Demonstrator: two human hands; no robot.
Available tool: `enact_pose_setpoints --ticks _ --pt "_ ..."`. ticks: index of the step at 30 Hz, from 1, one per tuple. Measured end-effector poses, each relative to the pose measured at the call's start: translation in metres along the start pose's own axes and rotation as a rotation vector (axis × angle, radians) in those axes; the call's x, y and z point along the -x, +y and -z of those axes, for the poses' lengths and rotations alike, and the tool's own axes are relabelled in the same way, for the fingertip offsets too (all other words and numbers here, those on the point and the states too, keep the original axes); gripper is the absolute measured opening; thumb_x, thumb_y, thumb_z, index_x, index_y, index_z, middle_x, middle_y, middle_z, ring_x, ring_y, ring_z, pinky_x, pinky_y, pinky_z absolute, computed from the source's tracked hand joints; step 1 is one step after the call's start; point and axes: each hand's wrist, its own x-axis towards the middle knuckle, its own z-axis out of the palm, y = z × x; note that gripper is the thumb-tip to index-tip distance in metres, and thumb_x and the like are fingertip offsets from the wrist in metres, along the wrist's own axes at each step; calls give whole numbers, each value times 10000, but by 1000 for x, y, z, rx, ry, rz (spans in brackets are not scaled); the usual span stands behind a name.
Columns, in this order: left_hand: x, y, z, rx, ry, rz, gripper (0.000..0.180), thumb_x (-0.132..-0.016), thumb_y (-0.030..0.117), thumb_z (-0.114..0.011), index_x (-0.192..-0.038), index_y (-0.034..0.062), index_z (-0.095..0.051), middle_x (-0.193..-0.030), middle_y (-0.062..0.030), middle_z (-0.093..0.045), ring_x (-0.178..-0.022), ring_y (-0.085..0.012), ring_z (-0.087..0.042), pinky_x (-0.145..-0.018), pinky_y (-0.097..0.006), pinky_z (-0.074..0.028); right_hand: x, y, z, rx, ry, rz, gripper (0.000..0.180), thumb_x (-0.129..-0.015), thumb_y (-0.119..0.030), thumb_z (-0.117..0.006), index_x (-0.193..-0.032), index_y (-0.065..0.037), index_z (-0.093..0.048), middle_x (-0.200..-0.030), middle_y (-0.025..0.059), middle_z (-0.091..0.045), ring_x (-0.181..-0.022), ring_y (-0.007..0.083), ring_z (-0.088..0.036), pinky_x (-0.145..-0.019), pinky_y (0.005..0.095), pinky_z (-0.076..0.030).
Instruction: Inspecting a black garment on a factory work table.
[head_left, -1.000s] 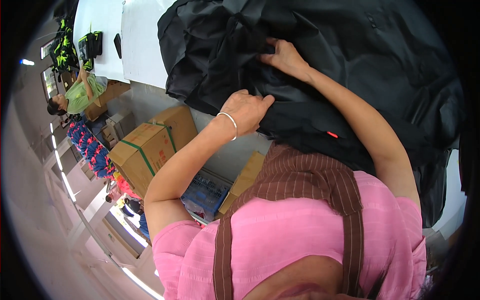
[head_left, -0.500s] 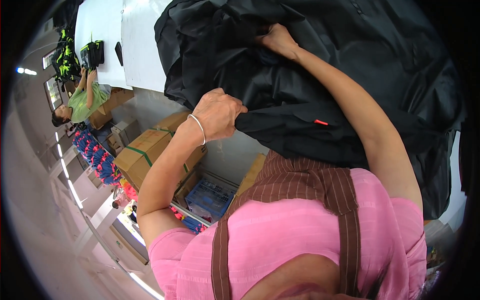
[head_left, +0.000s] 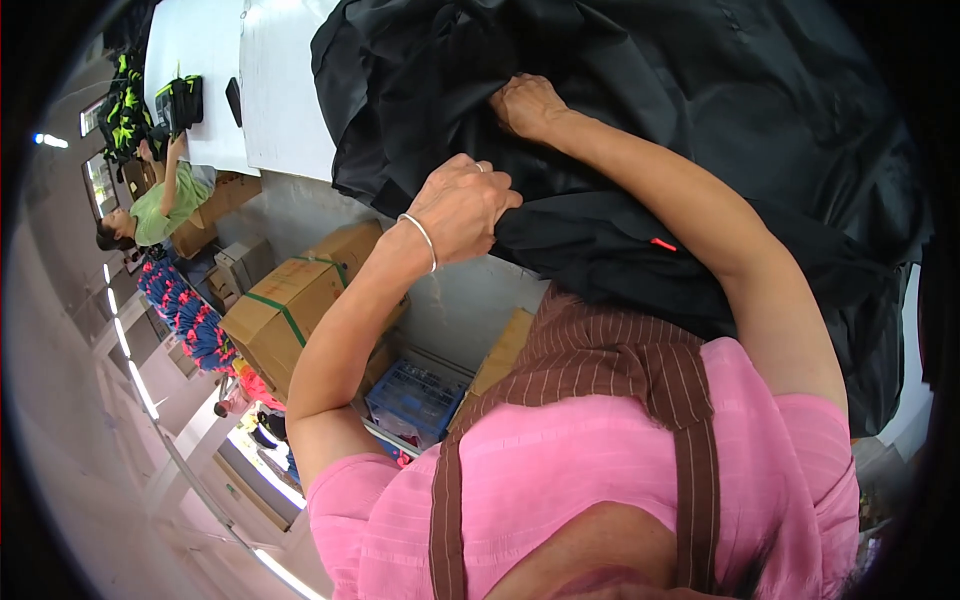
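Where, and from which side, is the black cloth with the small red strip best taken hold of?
Probably at the left end of the black cloth's near fold, coming from the person's left with a thumb-and-finger pinch: the fold seems thin and narrows there. The left hand grips that end.

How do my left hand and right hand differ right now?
Your left hand has a ring and a pale bangle at its wrist; your right hand shows neither. The left hand grips the near-left edge of the black fabric, while the right hand is farther out, fingertips hidden at its folds. Both touch the black fabric.
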Motion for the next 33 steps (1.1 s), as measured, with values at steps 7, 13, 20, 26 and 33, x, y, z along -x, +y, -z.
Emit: enact_pose_setpoints --ticks 7,13,20,26,33 --pt "7 -7 -5 -1 -5 18 264 -581 21 -636 -827 89 -704 -760 -53 -611 -814 -210 -588 -826 -298 -430 -9 7 -21 69 49 -89 192 -776 -197 -565 -837 -51 -674 -936 182 -649 -893 331 -629 -778 405 -511" --pt "12 -8 -8 21 9 8 250 -560 18 -647 -799 76 -689 -789 -48 -589 -840 -213 -571 -826 -302 -428 -4 16 -5 -210 122 -217 229 -753 -154 -560 -851 25 -664 -924 216 -648 -869 344 -634 -796 411 -508" --pt "11 2 -11 -59 48 -124 357 -601 136 -726 -931 25 -648 -1076 -80 -598 -1041 -247 -550 -970 -332 -374 86 38 55 -525 282 -162 246 -724 -118 -542 -930 -42 -653 -909 190 -655 -838 330 -632 -760 389 -495" --pt "-16 51 -27 -176 -298 -128 754 -688 330 -752 -1275 -29 -443 -1149 -139 -571 -1122 -254 -534 -1057 -383 -314 169 82 87 -647 217 -604 256 -728 -121 -510 -924 -84 -670 -584 7 -495 -551 61 -445 -540 230 -372" --pt "-63 48 -74 -6 -167 -78 896 -642 301 -803 -1365 55 -335 -1059 -148 -581 -1019 -267 -562 -913 -359 -369 200 176 108 -504 302 -747 338 -823 -365 -688 -1013 -87 -656 -864 -6 -645 -824 79 -581 -761 223 -437"
